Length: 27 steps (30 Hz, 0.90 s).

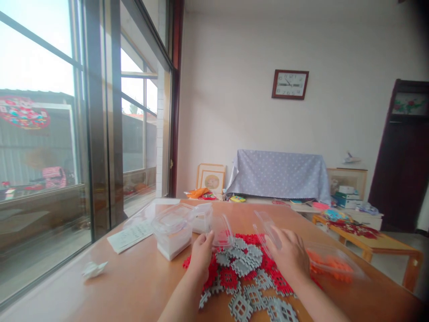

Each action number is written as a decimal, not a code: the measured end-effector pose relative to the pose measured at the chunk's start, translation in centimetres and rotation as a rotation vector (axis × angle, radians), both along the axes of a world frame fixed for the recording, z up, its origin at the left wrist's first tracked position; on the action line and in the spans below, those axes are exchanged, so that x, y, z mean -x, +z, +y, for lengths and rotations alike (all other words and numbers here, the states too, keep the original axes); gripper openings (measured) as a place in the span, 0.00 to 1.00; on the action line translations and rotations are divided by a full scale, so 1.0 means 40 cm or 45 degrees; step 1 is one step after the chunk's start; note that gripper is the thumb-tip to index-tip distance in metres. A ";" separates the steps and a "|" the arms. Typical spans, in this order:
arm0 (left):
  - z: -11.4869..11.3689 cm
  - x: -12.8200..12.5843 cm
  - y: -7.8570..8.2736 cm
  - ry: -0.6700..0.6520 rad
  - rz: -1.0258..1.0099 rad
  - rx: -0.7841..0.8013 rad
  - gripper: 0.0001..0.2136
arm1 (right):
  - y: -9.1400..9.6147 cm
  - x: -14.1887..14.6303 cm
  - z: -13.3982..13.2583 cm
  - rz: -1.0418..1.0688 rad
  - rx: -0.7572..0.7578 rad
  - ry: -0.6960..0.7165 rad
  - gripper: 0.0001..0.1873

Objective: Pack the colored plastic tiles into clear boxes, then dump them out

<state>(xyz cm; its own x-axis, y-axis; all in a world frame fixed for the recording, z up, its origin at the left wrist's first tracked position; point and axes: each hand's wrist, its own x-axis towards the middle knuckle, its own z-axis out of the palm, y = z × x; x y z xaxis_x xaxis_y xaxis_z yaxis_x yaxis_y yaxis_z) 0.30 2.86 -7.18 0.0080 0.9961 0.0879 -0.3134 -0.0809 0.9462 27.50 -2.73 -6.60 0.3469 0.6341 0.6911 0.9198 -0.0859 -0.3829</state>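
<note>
My left hand is closed with its thumb up on the edge of a clear plastic container, which is tilted above the pile. My right hand grips another clear plastic piece, perhaps a lid; its exact shape is blurred. Below and between both hands lies a heap of interlocking plastic building pieces, with grey pieces on top and in front and red pieces among and behind them. Part of the heap is hidden by my hands.
Left of the heap stands a clear lidded box with white inside. Nearby lie paper sheets and a crumpled tissue. To the right, a clear tray holds orange pieces. A low wooden table stands beyond.
</note>
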 end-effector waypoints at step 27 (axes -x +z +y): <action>0.000 -0.053 -0.051 -0.142 0.167 0.062 0.20 | -0.022 0.267 0.046 1.632 0.172 0.706 0.39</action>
